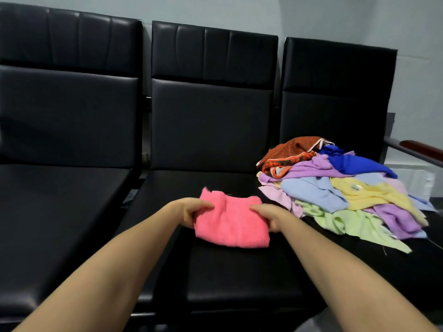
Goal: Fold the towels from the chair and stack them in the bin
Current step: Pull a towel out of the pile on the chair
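1. The left grip (191, 213) pinches the left edge of the pink towel (231, 226). The thumb lies on top and the fingers curl under the cloth.
2. The right grip (272, 218) pinches the right edge of the same towel, also with the thumb on top and the fingers curled beneath.
3. The pink towel is folded into a compact, roughly rectangular pad. Its near edge rests on the middle chair seat (215, 267). Its far edge is rumpled between the two grips.
4. A pile of unfolded towels (335, 192) lies just beside the right grip, across the gap between the middle seat and the right seat.
5. Pile contents, back to front:
   - an orange patterned cloth (291, 152) on top
   - royal blue
   - lilac
   - light blue
   - yellow
   - light green
6. Three black padded chairs stand side by side against a pale wall (335, 17).
7. A wood-topped armrest (422, 148) projects at the right edge of the view.
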Action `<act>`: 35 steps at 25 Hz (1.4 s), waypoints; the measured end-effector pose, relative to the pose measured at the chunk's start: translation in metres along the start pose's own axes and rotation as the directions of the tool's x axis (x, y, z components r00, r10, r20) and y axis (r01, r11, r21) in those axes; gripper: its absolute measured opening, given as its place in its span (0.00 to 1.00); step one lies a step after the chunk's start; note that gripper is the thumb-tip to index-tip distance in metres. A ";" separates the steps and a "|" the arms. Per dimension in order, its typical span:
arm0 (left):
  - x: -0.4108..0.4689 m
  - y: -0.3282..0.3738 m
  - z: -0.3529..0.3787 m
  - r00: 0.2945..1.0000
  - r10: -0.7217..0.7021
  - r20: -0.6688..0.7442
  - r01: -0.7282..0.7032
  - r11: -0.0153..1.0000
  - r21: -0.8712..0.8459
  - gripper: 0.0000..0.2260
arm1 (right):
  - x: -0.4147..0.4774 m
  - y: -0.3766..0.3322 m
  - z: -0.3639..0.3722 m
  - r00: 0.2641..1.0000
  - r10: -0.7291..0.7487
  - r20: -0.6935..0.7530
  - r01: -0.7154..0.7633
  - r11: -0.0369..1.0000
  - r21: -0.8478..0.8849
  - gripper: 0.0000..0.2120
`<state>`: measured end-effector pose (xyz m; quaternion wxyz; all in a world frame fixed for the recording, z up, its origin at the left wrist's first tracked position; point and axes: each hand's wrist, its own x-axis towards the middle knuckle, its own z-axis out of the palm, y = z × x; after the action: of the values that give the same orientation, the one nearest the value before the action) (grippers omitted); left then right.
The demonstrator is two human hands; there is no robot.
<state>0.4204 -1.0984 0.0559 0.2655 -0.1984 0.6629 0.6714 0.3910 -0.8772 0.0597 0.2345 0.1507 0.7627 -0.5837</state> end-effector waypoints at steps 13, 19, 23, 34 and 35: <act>-0.014 0.016 0.020 0.982 0.163 -0.094 -0.140 0.966 0.217 0.15 | 0.003 0.005 -0.004 0.954 -0.263 -0.146 0.263 0.965 -0.018 0.21; -0.021 0.024 0.062 0.931 0.362 0.049 -0.363 0.932 0.015 0.09 | -0.025 0.004 -0.045 0.872 -0.455 -0.180 0.470 0.882 0.044 0.20; -0.035 0.034 0.115 0.948 0.306 0.090 -0.297 0.949 -0.103 0.06 | -0.051 0.011 -0.081 0.849 -0.430 -0.307 0.460 0.888 0.030 0.19; -0.064 0.024 0.303 0.911 0.233 0.342 -0.202 0.972 -0.123 0.07 | -0.143 0.094 -0.236 0.776 -0.316 -0.545 0.375 0.927 -0.004 0.24; -0.064 0.017 0.322 0.908 0.214 0.360 -0.187 0.976 -0.109 0.09 | -0.151 0.105 -0.248 0.765 -0.304 -0.568 0.371 0.928 0.002 0.23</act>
<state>0.4876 -0.7835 0.1224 0.3076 -0.0090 0.5934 0.7438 0.5263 -0.6032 0.1056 -0.1165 0.1877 0.7772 -0.5892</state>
